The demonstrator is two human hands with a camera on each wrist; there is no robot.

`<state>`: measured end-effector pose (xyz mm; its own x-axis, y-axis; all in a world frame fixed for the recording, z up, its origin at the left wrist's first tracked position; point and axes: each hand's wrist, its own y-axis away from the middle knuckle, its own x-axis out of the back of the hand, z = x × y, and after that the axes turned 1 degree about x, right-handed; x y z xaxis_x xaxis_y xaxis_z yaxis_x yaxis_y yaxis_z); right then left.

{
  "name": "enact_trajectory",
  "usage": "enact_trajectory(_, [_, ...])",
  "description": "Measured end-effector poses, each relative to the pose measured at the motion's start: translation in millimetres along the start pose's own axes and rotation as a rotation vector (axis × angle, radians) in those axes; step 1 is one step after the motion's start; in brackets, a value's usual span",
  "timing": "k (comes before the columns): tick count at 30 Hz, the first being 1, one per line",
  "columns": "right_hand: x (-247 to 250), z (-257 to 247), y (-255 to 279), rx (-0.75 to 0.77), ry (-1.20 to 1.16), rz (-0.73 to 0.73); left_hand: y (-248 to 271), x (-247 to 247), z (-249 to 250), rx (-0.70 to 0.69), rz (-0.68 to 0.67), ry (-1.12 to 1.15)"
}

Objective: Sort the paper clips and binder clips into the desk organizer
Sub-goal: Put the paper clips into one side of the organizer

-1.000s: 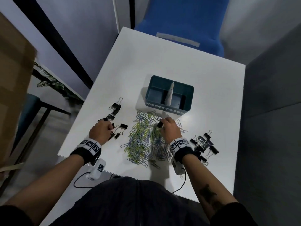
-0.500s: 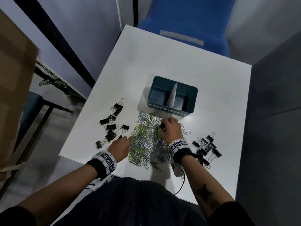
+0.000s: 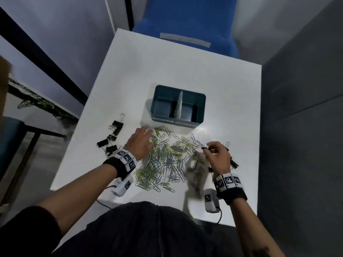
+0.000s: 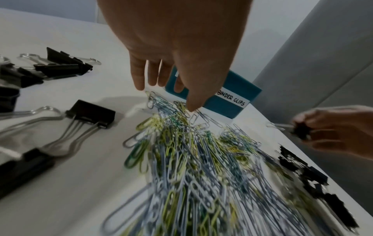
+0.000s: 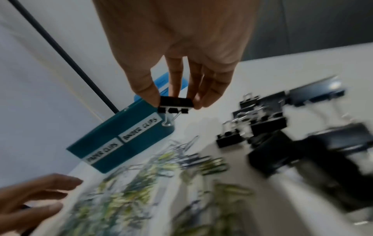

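A teal desk organizer (image 3: pixel 200 101) with a white divider stands mid-table; its front labels read "PAPER CLIPS" (image 5: pixel 102 153) and "BINDER CLIPS" (image 4: pixel 232 99). A heap of coloured paper clips (image 3: pixel 165 158) lies in front of it. My left hand (image 3: pixel 143 138) hovers over the heap's far left edge with fingers straight and spread, holding nothing; its fingertips (image 4: pixel 192 105) reach the clips. My right hand (image 3: pixel 213 149) is raised right of the heap and pinches a black binder clip (image 5: pixel 175 103) between thumb and fingers, its wire handles hanging down.
Loose black binder clips lie in two groups: one left of the heap (image 3: pixel 111 138), one at the right under my right hand (image 5: pixel 262 121). The white table (image 3: pixel 185 71) ends close to my body. A blue chair (image 3: pixel 185 21) stands beyond the far edge.
My left hand moved from the left binder clips over to the paper clip heap. My right hand rose and shifted right with the black binder clip. The head view tilted.
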<state>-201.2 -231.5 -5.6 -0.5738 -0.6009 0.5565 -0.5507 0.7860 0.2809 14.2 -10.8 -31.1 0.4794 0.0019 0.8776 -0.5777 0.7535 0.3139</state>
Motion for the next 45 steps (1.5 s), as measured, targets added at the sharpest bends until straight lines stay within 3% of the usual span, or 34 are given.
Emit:
enact_trajectory(6, [38,52,0,-0.047,0.274,0.218,-26,-18,7,0.034,-0.209,-0.013])
enact_trajectory(12, [40,70,1,-0.068,0.389,0.133,-3,-39,14,-0.144,-0.343,-0.188])
enact_trajectory(15, [29,60,4,0.028,0.449,0.125,8,-43,18,-0.226,-0.329,-0.218])
enact_trajectory(19, [-2,30,7,0.225,0.518,-0.047,-1,-39,26,-0.15,-0.193,-0.15])
enact_trajectory(23, [-43,13,-4,0.186,0.583,-0.257,-22,-35,33,0.075,-0.072,-0.081])
enact_trajectory(26, [-72,12,-8,0.089,0.671,-0.343,-28,-43,32,0.188,-0.177,-0.046])
enact_trajectory(29, [-94,10,1,0.165,0.73,-0.412,-18,-53,39,0.077,-0.264,-0.091])
enact_trajectory(34, [-108,10,25,0.343,0.735,-0.553,14,-60,50,-0.089,-0.281,-0.103])
enact_trajectory(37, [-100,14,29,0.402,0.665,-0.537,22,-55,49,-0.094,-0.181,-0.019])
enact_trajectory(40, [-91,16,20,0.393,0.598,-0.426,15,-47,44,-0.039,-0.102,-0.023])
enact_trajectory(45, [-96,0,-10,0.238,0.604,-0.393,-21,-38,45,-0.026,-0.175,-0.07])
